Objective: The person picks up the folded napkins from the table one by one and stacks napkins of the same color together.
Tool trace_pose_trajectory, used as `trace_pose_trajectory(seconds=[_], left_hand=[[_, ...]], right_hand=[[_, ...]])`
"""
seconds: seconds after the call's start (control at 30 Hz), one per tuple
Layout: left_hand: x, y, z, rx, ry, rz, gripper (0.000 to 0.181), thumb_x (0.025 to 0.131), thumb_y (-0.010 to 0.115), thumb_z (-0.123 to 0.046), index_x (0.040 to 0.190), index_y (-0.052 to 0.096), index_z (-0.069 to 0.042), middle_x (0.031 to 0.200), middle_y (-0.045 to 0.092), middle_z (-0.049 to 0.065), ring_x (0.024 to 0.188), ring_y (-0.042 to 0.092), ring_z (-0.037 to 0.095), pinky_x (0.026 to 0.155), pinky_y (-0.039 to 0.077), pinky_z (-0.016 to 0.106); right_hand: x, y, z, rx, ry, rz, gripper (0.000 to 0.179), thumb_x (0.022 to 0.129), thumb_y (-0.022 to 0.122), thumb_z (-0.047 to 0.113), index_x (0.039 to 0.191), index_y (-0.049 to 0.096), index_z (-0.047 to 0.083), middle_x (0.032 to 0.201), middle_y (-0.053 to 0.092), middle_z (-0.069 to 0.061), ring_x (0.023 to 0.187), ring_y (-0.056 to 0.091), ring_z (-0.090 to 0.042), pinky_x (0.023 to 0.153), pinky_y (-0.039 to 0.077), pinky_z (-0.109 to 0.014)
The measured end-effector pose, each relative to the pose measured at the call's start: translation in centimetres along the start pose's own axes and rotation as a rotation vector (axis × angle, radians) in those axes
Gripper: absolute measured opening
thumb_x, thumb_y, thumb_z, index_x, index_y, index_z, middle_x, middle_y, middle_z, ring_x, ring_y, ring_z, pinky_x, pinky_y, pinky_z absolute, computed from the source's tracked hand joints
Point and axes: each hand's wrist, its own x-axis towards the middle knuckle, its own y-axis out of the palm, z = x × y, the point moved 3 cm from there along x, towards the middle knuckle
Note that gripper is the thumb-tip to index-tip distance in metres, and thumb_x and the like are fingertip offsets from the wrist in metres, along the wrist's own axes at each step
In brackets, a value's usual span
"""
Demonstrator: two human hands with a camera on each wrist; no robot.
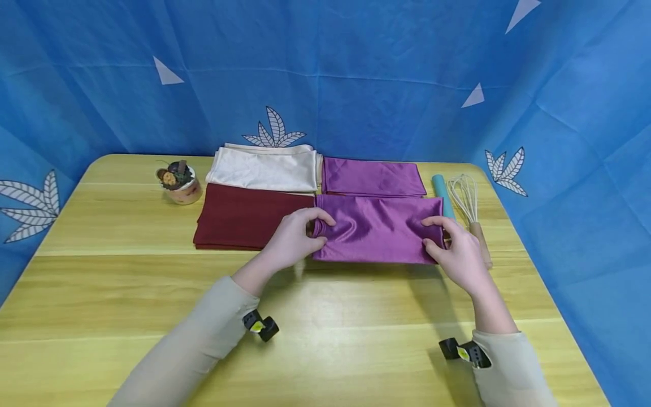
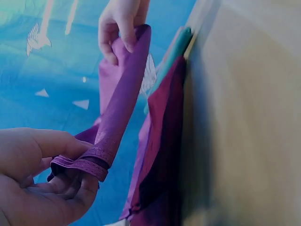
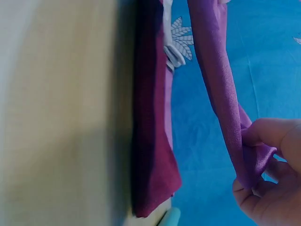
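Observation:
A folded purple satin cloth [image 1: 378, 229] is held up off the table between my two hands. My left hand [image 1: 297, 237] pinches its left end, where several folded layers show in the left wrist view. The right end is pinched between thumb and fingers of my right hand [image 1: 460, 254]. Below the raised cloth, the right wrist view shows a dark red folded cloth [image 3: 153, 155] on the table, mostly hidden from the head view. Behind lies another folded purple cloth [image 1: 373, 177]. Left of my left hand is a dark red folded cloth [image 1: 244, 217].
White folded cloths [image 1: 267, 169] lie at the back of the wooden table [image 1: 330, 339]. A decorated cupcake-like item [image 1: 183, 183] stands at the back left. To the right are a teal cylindrical object [image 1: 441, 195] and a whisk [image 1: 470, 209]. A blue curtain [image 1: 356, 85] hangs behind.

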Motion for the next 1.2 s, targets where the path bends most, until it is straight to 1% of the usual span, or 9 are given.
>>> trace_pose_trajectory(seconds=[0.13, 0.23, 0.27, 0.4, 0.6, 0.77, 0.87, 1.03, 1.2], left_hand=[[2.7, -0.8, 0.2, 0.008, -0.027, -0.006, 0.032, 0.077, 0.067, 0.005, 0.103, 0.067, -0.014, 0.114, 0.06, 0.005, 0.078, 0.048, 0.02, 0.068, 0.042, 0.031], [4.8, -1.4, 0.4, 0.019, -0.038, -0.024, 0.033, 0.077, 0.065, 0.006, 0.103, 0.066, -0.013, 0.112, 0.06, 0.006, 0.074, 0.046, 0.02, 0.063, 0.04, 0.03], [5.4, -1.6, 0.5, 0.024, -0.033, -0.031, 0.032, 0.077, 0.064, 0.007, 0.103, 0.066, -0.012, 0.111, 0.06, 0.007, 0.075, 0.045, 0.02, 0.064, 0.039, 0.03], [7.8, -1.9, 0.9, 0.04, -0.01, -0.054, 0.031, 0.077, 0.062, 0.008, 0.103, 0.065, -0.008, 0.109, 0.061, 0.009, 0.081, 0.044, 0.021, 0.065, 0.037, 0.028], [10.7, -2.0, 1.8, 0.061, -0.056, -0.072, 0.03, 0.078, 0.061, 0.01, 0.104, 0.064, -0.005, 0.113, 0.06, 0.011, 0.084, 0.043, 0.022, 0.067, 0.038, 0.028], [13.0, -1.1, 3.2, 0.075, -0.033, -0.086, 0.031, 0.079, 0.059, 0.012, 0.107, 0.064, -0.003, 0.114, 0.06, 0.012, 0.085, 0.044, 0.023, 0.069, 0.039, 0.028], [13.9, -0.2, 4.3, 0.085, -0.035, -0.094, 0.033, 0.08, 0.057, 0.012, 0.109, 0.063, -0.002, 0.116, 0.061, 0.012, 0.091, 0.047, 0.022, 0.074, 0.04, 0.027], [14.8, 0.8, 5.3, 0.089, -0.046, -0.165, 0.034, 0.078, 0.056, 0.016, 0.108, 0.063, 0.0, 0.117, 0.06, 0.014, 0.111, 0.051, 0.022, 0.091, 0.041, 0.028], [15.2, 1.2, 5.3, 0.103, -0.067, -0.211, 0.037, 0.079, 0.055, 0.016, 0.11, 0.064, -0.002, 0.117, 0.06, 0.014, 0.114, 0.051, 0.024, 0.094, 0.04, 0.031]], right_hand=[[2.5, -0.3, -0.3, -0.084, 0.076, 0.04, 0.033, 0.088, 0.065, 0.012, 0.12, 0.06, 0.016, 0.098, 0.059, -0.009, 0.054, 0.043, -0.016, 0.048, 0.035, -0.033], [4.5, -0.2, -0.6, -0.084, 0.114, 0.08, 0.035, 0.091, 0.062, 0.016, 0.125, 0.057, 0.017, 0.103, 0.056, -0.01, 0.064, 0.044, -0.023, 0.054, 0.035, -0.037], [5.3, -0.2, -0.7, -0.064, 0.109, 0.082, 0.035, 0.091, 0.061, 0.014, 0.125, 0.057, 0.015, 0.109, 0.056, -0.011, 0.071, 0.045, -0.025, 0.058, 0.036, -0.038], [7.8, 0.1, -1.4, -0.008, 0.068, 0.053, 0.034, 0.089, 0.061, 0.005, 0.122, 0.057, 0.006, 0.115, 0.055, -0.018, 0.082, 0.044, -0.03, 0.071, 0.035, -0.042], [10.7, 1.1, -2.9, 0.0, 0.052, 0.042, 0.032, 0.087, 0.061, 0.002, 0.119, 0.058, 0.001, 0.114, 0.056, -0.022, 0.087, 0.045, -0.033, 0.076, 0.034, -0.044], [12.7, 2.0, -4.3, 0.031, 0.053, 0.045, 0.032, 0.085, 0.06, -0.005, 0.117, 0.056, -0.004, 0.123, 0.053, -0.028, 0.107, 0.049, -0.039, 0.092, 0.037, -0.049], [13.5, 2.5, -4.9, 0.011, 0.072, 0.05, 0.032, 0.086, 0.059, -0.006, 0.117, 0.055, -0.004, 0.125, 0.051, -0.03, 0.12, 0.044, -0.041, 0.101, 0.032, -0.051], [14.5, 3.8, -5.7, -0.015, 0.08, 0.057, 0.032, 0.086, 0.057, -0.008, 0.118, 0.054, -0.006, 0.119, 0.051, -0.031, 0.117, 0.044, -0.043, 0.101, 0.032, -0.051], [15.0, 4.8, -6.5, -0.051, 0.085, 0.039, 0.031, 0.086, 0.056, -0.009, 0.117, 0.054, -0.005, 0.115, 0.05, -0.03, 0.114, 0.045, -0.043, 0.1, 0.033, -0.05]])
